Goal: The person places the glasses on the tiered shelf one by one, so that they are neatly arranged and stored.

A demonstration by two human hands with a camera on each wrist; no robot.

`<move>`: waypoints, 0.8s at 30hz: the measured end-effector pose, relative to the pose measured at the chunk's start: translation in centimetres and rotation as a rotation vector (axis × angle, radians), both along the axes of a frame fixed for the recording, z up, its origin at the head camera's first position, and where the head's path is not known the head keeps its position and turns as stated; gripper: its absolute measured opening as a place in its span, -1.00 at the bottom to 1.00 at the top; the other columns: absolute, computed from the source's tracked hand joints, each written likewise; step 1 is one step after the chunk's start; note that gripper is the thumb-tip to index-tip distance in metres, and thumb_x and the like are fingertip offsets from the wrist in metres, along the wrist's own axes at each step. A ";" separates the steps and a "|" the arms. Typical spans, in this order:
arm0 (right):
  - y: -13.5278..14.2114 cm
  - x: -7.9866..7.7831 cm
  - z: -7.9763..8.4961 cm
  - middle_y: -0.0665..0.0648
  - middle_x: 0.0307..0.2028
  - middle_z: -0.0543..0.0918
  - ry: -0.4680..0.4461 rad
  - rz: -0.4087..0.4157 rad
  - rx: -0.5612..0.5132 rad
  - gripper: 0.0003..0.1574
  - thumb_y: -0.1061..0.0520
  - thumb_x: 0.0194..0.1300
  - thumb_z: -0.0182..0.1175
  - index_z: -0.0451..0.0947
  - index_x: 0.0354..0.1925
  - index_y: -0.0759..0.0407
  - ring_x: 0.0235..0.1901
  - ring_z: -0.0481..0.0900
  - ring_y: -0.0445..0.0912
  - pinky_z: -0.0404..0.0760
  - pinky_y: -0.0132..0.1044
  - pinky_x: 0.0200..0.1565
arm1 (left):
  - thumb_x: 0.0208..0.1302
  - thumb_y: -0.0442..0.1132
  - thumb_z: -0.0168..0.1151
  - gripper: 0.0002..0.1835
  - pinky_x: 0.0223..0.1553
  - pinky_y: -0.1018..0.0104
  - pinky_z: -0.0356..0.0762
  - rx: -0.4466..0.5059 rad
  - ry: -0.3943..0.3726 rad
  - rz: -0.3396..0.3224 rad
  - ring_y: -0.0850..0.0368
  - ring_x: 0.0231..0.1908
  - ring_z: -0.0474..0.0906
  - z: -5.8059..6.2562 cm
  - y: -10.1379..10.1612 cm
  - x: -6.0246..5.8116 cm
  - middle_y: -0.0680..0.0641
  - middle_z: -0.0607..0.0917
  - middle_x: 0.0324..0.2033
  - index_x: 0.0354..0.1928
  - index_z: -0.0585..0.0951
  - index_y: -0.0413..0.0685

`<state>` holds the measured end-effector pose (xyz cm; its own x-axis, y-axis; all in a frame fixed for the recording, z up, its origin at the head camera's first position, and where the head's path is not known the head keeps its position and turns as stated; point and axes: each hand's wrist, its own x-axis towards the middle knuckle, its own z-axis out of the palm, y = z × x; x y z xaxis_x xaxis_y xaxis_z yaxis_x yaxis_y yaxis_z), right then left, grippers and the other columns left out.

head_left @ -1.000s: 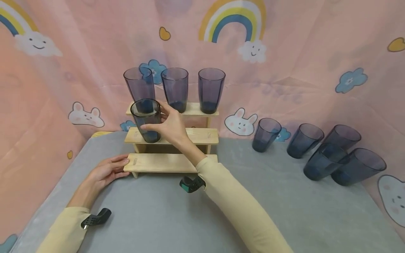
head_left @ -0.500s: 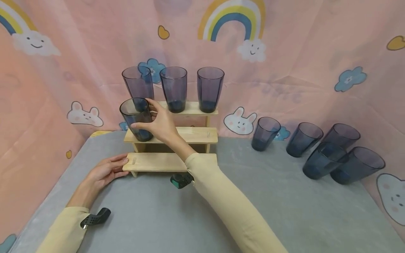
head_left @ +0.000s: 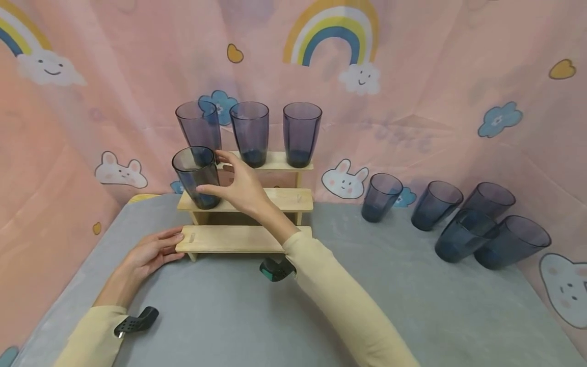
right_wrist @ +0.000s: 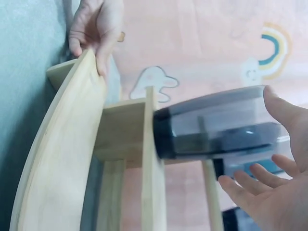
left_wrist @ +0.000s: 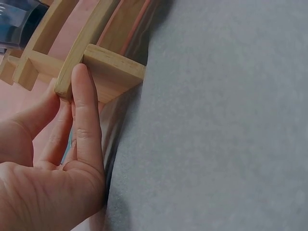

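On the left end of the middle step of a three-step wooden stand [head_left: 247, 239] a dark tinted drinking glass [head_left: 194, 171] stands upright. My right hand [head_left: 245, 186] is beside it, thumb and fingers spread apart. In the right wrist view the thumb lies near the rim of the glass [right_wrist: 216, 122], and the fingers are off its side. My left hand [head_left: 149, 252] pinches the left end of the lowest step, thumb on one face and fingers on the other, as the left wrist view shows on the board [left_wrist: 79, 57].
Three similar glasses [head_left: 249, 132] stand in a row on the top step, the left one partly behind the glass below. Several more glasses [head_left: 463, 237] stand on the grey cloth [head_left: 220, 316] at the right. A pink printed curtain [head_left: 412, 61] hangs behind.
The glass has moved left to the end of the middle step. My right hand's fingers have loosened from it and drawn back to the right. The left hand stays put.
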<state>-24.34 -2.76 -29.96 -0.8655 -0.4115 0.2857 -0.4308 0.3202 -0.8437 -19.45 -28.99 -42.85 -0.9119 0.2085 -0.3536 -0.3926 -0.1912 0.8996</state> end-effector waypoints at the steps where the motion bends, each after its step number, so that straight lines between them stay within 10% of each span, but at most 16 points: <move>1: 0.6 0.2 0.1 0.08 0.36 0.37 0.006 0.003 -0.012 0.04 -0.06 0.13 0.47 0.21 0.46 0.03 0.29 0.40 -0.04 0.50 -0.16 0.21 | 0.47 -0.28 0.10 -0.17 -0.19 0.31 0.68 -0.003 -0.003 0.002 0.24 -0.19 0.67 -0.1 0.1 -0.1 0.14 0.68 -0.20 0.52 -0.18 -0.31; 16: 10.8 0.6 -0.7 0.28 0.00 0.66 0.154 -0.081 -0.238 -0.51 0.25 0.23 0.38 0.55 0.10 0.38 0.02 0.62 0.12 0.61 -0.16 0.07 | 0.48 -0.32 0.07 -0.19 -0.19 0.29 0.68 0.025 -0.007 -0.001 0.22 -0.20 0.67 -0.2 0.0 0.0 0.14 0.66 -0.19 0.52 -0.20 -0.31; 24: 17.2 -0.4 -0.9 0.25 0.09 0.62 0.196 -0.260 -0.107 -0.44 0.18 0.24 0.38 0.52 0.18 0.31 0.09 0.57 0.06 0.54 -0.07 0.15 | 0.46 -0.29 0.12 -0.16 -0.18 0.29 0.68 0.023 -0.027 0.016 0.22 -0.19 0.67 -0.1 0.0 -0.1 0.15 0.68 -0.20 0.53 -0.17 -0.28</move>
